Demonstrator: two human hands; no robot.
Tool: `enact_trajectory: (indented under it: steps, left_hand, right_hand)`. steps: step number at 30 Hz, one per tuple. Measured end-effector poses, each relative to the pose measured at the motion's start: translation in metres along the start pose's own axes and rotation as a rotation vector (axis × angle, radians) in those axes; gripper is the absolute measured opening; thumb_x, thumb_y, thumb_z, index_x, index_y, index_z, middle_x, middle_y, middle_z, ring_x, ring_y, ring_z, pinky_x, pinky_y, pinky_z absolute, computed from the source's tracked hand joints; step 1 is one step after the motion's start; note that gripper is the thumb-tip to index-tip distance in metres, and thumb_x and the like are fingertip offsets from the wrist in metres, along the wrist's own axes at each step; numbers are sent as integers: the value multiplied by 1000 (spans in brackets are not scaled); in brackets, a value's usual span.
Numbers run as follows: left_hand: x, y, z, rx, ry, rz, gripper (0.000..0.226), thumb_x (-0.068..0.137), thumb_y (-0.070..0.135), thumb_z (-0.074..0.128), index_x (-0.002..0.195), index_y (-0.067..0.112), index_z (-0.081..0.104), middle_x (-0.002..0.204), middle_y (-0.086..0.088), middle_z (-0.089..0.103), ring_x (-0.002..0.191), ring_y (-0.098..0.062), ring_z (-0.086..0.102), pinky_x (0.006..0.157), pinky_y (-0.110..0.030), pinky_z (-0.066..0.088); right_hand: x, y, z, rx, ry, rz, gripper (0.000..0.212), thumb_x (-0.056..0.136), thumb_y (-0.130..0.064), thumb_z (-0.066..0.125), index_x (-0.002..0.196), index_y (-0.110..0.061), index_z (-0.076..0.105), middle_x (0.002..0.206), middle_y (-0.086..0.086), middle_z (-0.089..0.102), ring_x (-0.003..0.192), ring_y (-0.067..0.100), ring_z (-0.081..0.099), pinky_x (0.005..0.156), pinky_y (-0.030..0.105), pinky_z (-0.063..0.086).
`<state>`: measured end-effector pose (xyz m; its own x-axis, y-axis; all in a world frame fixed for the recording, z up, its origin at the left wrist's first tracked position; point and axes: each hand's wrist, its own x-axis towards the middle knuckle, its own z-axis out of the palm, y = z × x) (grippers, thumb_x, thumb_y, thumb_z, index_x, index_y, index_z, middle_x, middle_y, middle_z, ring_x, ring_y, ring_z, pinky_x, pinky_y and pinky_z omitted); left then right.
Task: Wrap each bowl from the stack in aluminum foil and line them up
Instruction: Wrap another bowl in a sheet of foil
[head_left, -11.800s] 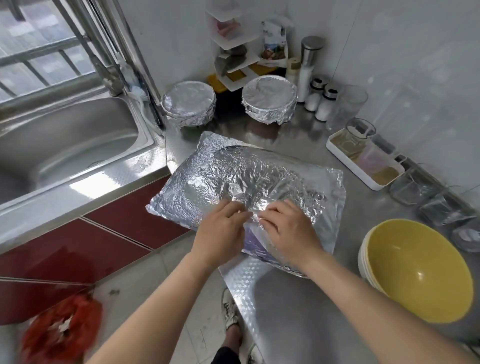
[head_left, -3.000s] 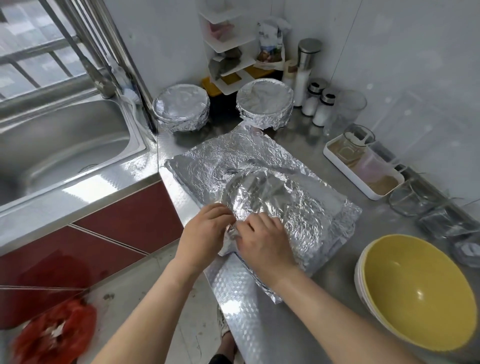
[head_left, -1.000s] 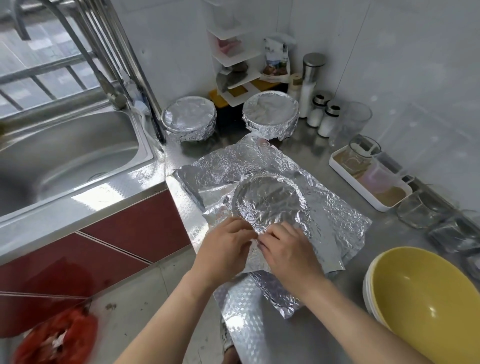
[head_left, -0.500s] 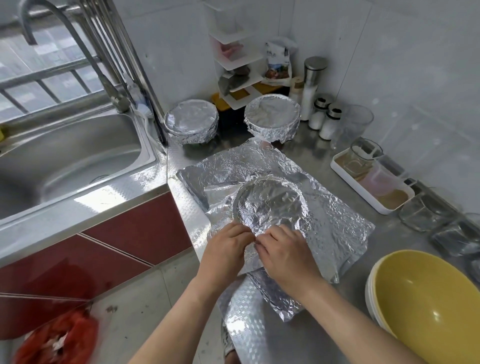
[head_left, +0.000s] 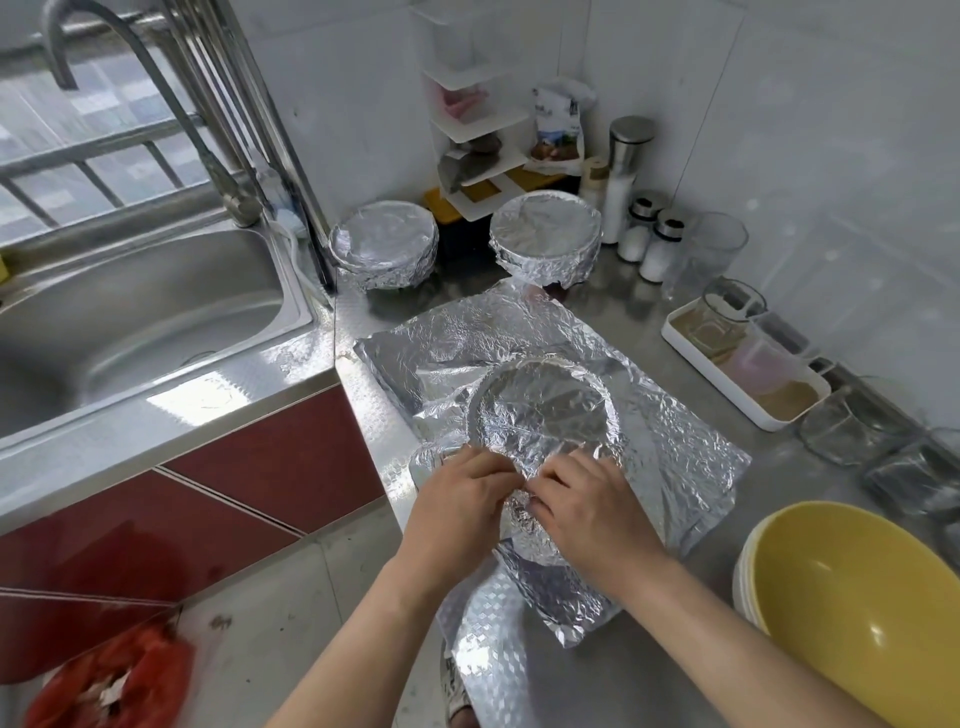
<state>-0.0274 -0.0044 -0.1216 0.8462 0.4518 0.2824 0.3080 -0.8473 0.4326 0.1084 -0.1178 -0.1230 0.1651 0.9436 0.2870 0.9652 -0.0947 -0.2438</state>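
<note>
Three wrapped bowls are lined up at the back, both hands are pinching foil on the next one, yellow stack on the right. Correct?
Not three: the head view shows two wrapped bowls at the back. The left hand and right hand do pinch foil on the next bowl; yellow stack is right.

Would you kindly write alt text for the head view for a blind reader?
The left hand and right hand pinch foil around a half-wrapped bowl at the counter edge; two wrapped bowls stand behind, stacked yellow bowls at right.
</note>
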Motion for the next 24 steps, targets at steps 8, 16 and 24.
enact_trajectory:
  steps: [8,16,24]
  left_hand:
    - [1,4,2,-2,19,-25,27,71,-1,66,88,18,76,90,7,68,84,-16,59,71,-29,52]
    - [4,-4,7,4,-1,-23,21,74,-1,78,87,16,75,91,8,68,83,-14,58,65,-31,53]
    - [8,8,0,-17,-9,14,19,82,11,65,94,21,75,94,8,67,90,-15,59,73,-28,52]
  right_hand:
    - [4,-2,7,-68,60,4,20,70,1,74,77,-14,64,74,0,55,69,20,50,62,28,39]
    - [2,5,-3,87,9,35,11,90,-29,58,94,-22,65,89,-9,56,83,13,52,72,30,43]
    - [-12,37,-17,33,-59,31,18,78,-31,78,93,-24,70,91,-11,59,84,13,56,72,32,45]
